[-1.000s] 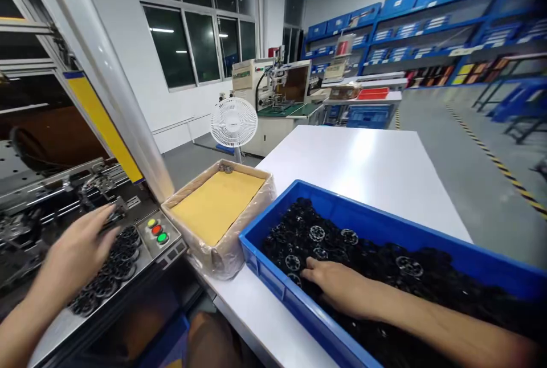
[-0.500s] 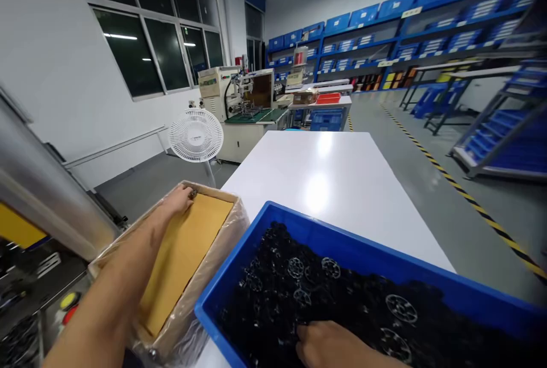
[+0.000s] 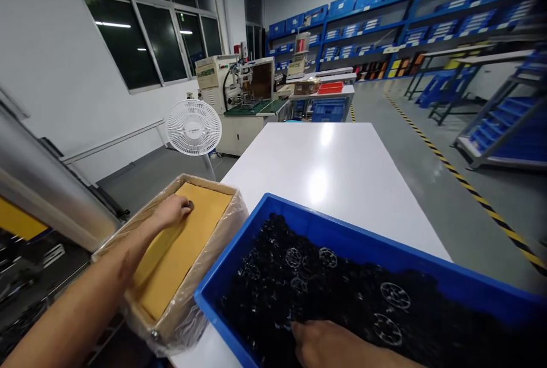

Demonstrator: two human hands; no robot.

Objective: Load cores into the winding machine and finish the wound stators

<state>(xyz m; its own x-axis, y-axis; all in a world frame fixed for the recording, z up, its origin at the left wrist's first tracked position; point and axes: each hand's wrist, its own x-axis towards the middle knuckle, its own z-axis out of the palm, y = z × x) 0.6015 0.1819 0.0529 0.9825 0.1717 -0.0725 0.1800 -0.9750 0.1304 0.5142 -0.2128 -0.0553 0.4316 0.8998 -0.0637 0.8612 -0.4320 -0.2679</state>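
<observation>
My left hand [image 3: 171, 210] is over the far part of a plastic-lined carton [image 3: 217, 237], its fingers pinching a small dark part [image 3: 190, 205]. Beneath that hand lies a flat yellow sheet [image 3: 188, 237] inside the carton. To the right, my right hand [image 3: 318, 345] reaches into a blue bin [image 3: 367, 235] heaped with black parts [image 3: 273, 277]. Several round, wheel-like pieces [image 3: 395, 295] show on top of the heap. The right fingers are curled down against the black parts, and what they grip is hidden.
The carton and the bin stand side by side at the near end of a white table [image 3: 299, 163]. A white fan [image 3: 194, 127] is beyond the carton. Machinery [image 3: 239, 86] stands at the back; a metal column [image 3: 55, 185] rises at left.
My left hand has moved from the carton's far edge back toward me, over the yellow sheet, with the small dark part. The right hand stays in the bin. The view has shifted slightly.
</observation>
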